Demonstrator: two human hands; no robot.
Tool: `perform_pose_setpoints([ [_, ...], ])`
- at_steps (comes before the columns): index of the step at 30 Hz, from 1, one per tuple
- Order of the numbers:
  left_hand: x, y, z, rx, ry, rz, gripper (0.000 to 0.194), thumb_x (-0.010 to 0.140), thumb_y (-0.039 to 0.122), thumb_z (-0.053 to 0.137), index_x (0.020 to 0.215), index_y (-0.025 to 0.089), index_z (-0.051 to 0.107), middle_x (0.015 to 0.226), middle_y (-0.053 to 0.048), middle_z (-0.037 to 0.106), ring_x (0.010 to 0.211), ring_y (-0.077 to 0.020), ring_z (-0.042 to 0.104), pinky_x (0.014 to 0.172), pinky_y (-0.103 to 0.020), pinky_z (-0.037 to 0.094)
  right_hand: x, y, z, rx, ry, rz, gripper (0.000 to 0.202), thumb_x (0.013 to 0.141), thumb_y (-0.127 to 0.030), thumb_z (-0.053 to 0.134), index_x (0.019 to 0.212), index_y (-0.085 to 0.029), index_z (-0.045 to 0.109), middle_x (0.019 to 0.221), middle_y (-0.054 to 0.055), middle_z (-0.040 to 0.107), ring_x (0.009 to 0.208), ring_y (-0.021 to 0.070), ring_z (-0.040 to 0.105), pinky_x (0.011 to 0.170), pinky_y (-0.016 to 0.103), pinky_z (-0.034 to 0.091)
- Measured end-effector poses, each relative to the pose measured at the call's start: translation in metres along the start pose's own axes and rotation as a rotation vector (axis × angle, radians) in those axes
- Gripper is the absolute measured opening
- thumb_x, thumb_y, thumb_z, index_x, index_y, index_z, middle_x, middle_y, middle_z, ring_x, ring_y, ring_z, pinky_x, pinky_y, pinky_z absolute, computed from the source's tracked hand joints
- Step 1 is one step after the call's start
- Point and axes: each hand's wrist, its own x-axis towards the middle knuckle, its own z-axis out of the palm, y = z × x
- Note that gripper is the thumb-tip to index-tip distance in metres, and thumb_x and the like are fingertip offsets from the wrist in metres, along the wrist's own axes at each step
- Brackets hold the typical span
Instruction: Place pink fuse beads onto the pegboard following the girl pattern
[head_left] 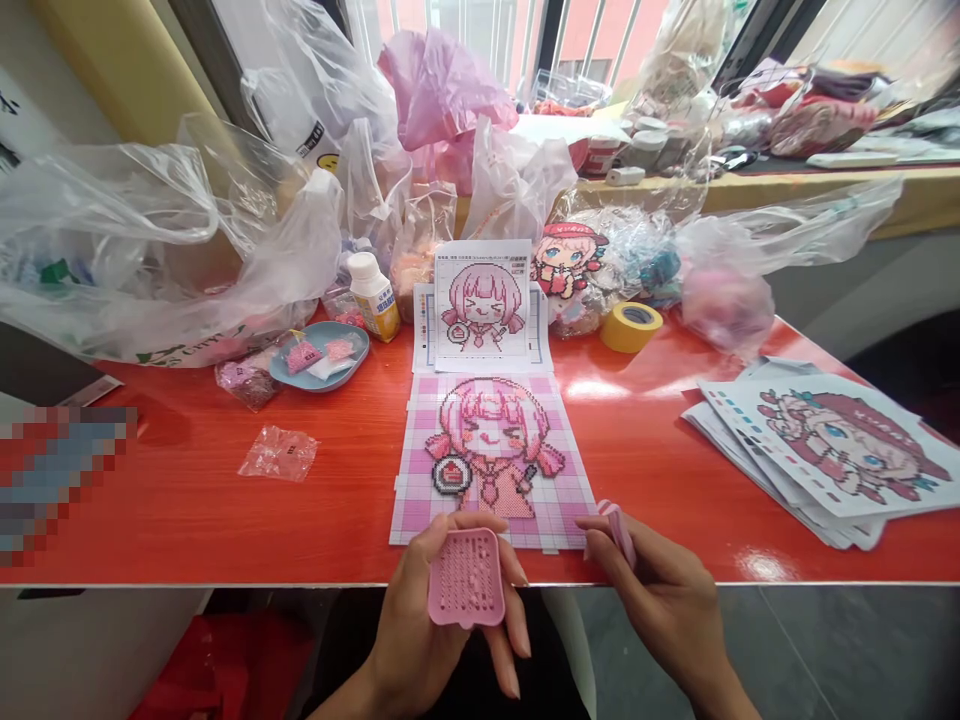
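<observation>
Right now the bead picture is being filled in: the left hand point(439, 610) grips one pink bead tray point(465, 577) at six o'clock, and the right hand point(660, 585) pinches one pink pen tool point(621, 532). The pegboard point(491, 460) lies on the counter point(187, 500) just beyond at twelve; next likely calls for picking up one bead precisely. One yellow tape roll point(631, 326) sits at one o'clock.

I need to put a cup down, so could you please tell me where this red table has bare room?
Bare red table lies between the pink bead board and the stack of pattern sheets, in front of the yellow tape roll. Another patch lies between the board and the small clear packet. The back edge is crowded with plastic bags, a white bottle and a blue dish.
</observation>
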Motion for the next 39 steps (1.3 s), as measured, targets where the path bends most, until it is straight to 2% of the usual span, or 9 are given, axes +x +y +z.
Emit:
perform_pose_setpoints([
  [5, -0.001, 0.000, -0.001, 0.073, 0.138, -0.012, 0.043, 0.098, 0.043, 0.031, 0.105, 0.013, 0.061, 0.081, -0.008, 0.064, 0.056, -0.0174, 0.066, 0.039, -0.024, 0.052, -0.002, 0.002, -0.002, 0.000, 0.000, 0.001, 0.019, 0.085, -0.035, 0.061, 0.086, -0.021, 0.072, 0.070, 0.001, 0.069, 0.062, 0.0154, 0.066, 0.055, 0.021, 0.054],
  [9, -0.002, -0.002, -0.002, 0.121, 0.230, -0.047, 0.041, 0.097, 0.044, 0.038, 0.110, 0.012, 0.060, 0.083, -0.010, 0.065, 0.062, -0.0202, 0.067, 0.045, -0.028, 0.055, -0.003, 0.004, -0.007, 0.082, -0.066, -0.052, 0.023, 0.089, -0.036, 0.055, 0.090, -0.021, 0.071, 0.062, 0.000, 0.063, 0.055, 0.0129, 0.061, 0.053, 0.021, 0.053],
  [13, -0.003, -0.004, -0.006, 0.125, 0.171, -0.087, 0.041, 0.094, 0.045, 0.043, 0.114, 0.013, 0.060, 0.089, -0.011, 0.068, 0.072, -0.0222, 0.068, 0.057, -0.033, 0.058, -0.002, -0.002, -0.008, 0.178, -0.130, -0.105, 0.030, 0.097, -0.023, 0.035, 0.103, -0.021, 0.065, 0.075, 0.003, 0.065, 0.069, 0.0143, 0.065, 0.061, 0.024, 0.055],
  [17, -0.007, -0.004, -0.013, 0.183, 0.100, -0.100, 0.044, 0.099, 0.036, 0.027, 0.121, 0.017, 0.060, 0.094, -0.006, 0.069, 0.075, -0.0209, 0.070, 0.064, -0.033, 0.055, 0.001, -0.009, -0.004, 0.012, -0.129, -0.319, 0.033, 0.089, -0.009, 0.046, 0.117, -0.022, 0.058, 0.086, 0.005, 0.066, 0.074, 0.0158, 0.065, 0.061, 0.024, 0.053],
  [19, -0.009, -0.003, -0.015, 0.201, 0.088, -0.106, 0.046, 0.099, 0.038, 0.026, 0.122, 0.018, 0.060, 0.094, -0.005, 0.070, 0.074, -0.0206, 0.071, 0.064, -0.032, 0.054, 0.003, -0.011, -0.002, -0.020, -0.139, -0.367, 0.036, 0.087, -0.006, 0.049, 0.118, -0.023, 0.059, 0.089, 0.005, 0.067, 0.076, 0.0165, 0.066, 0.062, 0.025, 0.053],
  [22, -0.012, -0.004, -0.018, 0.186, 0.103, -0.102, 0.043, 0.098, 0.043, 0.035, 0.119, 0.016, 0.060, 0.092, -0.008, 0.070, 0.072, -0.0213, 0.072, 0.063, -0.030, 0.054, 0.008, -0.013, 0.002, -0.100, -0.149, -0.422, 0.032, 0.087, -0.007, 0.051, 0.114, -0.021, 0.060, 0.086, 0.004, 0.066, 0.075, 0.0148, 0.064, 0.062, 0.025, 0.051],
  [27, -0.015, -0.014, -0.018, 0.241, 0.206, -0.052, 0.047, 0.097, 0.047, 0.035, 0.121, 0.011, 0.055, 0.090, -0.014, 0.071, 0.062, -0.0206, 0.070, 0.064, -0.031, 0.053, 0.015, -0.012, 0.006, -0.242, -0.118, -0.512, 0.027, 0.088, -0.006, 0.050, 0.108, -0.020, 0.061, 0.089, 0.005, 0.066, 0.084, 0.0160, 0.061, 0.077, 0.034, 0.049],
  [31, -0.015, -0.020, -0.015, 0.213, 0.224, -0.071, 0.045, 0.098, 0.045, 0.034, 0.120, 0.012, 0.054, 0.092, -0.014, 0.071, 0.064, -0.0203, 0.071, 0.061, -0.030, 0.053, 0.016, -0.012, 0.009, -0.184, -0.125, -0.487, 0.027, 0.088, -0.007, 0.050, 0.111, -0.016, 0.059, 0.087, 0.006, 0.063, 0.080, 0.0137, 0.060, 0.067, 0.026, 0.051],
  [39, -0.013, -0.023, -0.013, 0.185, 0.254, -0.044, 0.045, 0.099, 0.044, 0.033, 0.119, 0.009, 0.055, 0.089, -0.014, 0.071, 0.063, -0.0206, 0.070, 0.064, -0.031, 0.053, 0.019, -0.024, 0.013, -0.197, -0.109, -0.548, 0.008, 0.086, -0.017, 0.059, 0.092, -0.015, 0.065, 0.076, 0.004, 0.062, 0.065, 0.0103, 0.061, 0.055, 0.020, 0.049],
])
